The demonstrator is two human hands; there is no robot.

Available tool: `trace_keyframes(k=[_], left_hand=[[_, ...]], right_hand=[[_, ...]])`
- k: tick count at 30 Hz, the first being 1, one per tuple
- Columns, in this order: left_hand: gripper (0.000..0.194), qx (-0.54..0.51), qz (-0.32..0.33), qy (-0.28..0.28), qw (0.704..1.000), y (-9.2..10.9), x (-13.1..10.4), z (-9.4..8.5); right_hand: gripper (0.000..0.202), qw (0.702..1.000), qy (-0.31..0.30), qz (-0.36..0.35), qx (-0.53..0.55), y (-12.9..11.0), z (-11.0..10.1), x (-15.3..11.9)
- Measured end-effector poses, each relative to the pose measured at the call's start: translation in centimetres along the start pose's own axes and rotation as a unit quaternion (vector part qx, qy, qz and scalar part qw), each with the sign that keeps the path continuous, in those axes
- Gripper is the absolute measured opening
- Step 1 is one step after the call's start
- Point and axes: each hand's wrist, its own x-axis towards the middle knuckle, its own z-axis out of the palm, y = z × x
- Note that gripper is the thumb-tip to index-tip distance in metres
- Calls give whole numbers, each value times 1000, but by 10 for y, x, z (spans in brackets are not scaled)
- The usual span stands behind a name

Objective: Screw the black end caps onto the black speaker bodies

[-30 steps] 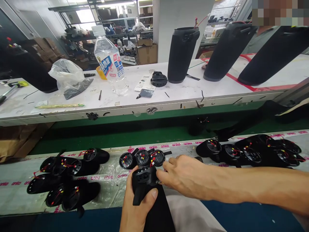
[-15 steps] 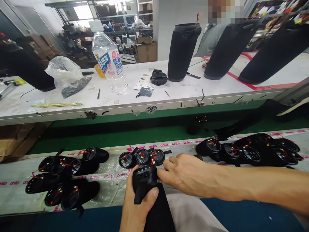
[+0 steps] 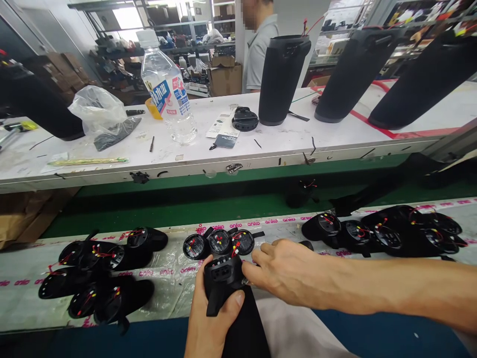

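My left hand (image 3: 211, 313) is wrapped around the upper end of a black cylindrical speaker body (image 3: 222, 273), which leans toward me over my lap. A short black strap (image 3: 216, 301) hangs from that end, beside a panel with socket openings. Red and white wires (image 3: 236, 247) stick up from its top. My right hand (image 3: 274, 266) is closed at the right side of the same end, its fingertips pinched against the rim. Whatever lies between those fingertips is hidden. Just beyond are several round black end caps (image 3: 219, 241) with wires.
On the plastic-covered surface (image 3: 169, 293), several wired speaker bodies lie left (image 3: 122, 303) and right (image 3: 387, 236). Across a gap, a white bench (image 3: 149, 166) carries a water bottle (image 3: 166, 94), a plastic bag (image 3: 99, 112) and upright speaker bodies (image 3: 282, 82). Behind it is a person (image 3: 261, 54).
The person behind the bench has moved from right to left. My two hands and the speaker body have stayed almost exactly where they were.
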Motion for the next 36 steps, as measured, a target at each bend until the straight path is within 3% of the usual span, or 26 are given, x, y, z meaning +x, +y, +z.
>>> trace_keyframes(k=[20, 36], left_hand=[[95, 15, -5, -7, 1000, 4, -1, 1], [98, 11, 3, 2, 1000, 3, 0, 4]], right_hand=[[16, 999, -32, -13, 13, 8, -10, 3], [12, 998, 0, -38, 57, 18, -7, 0]])
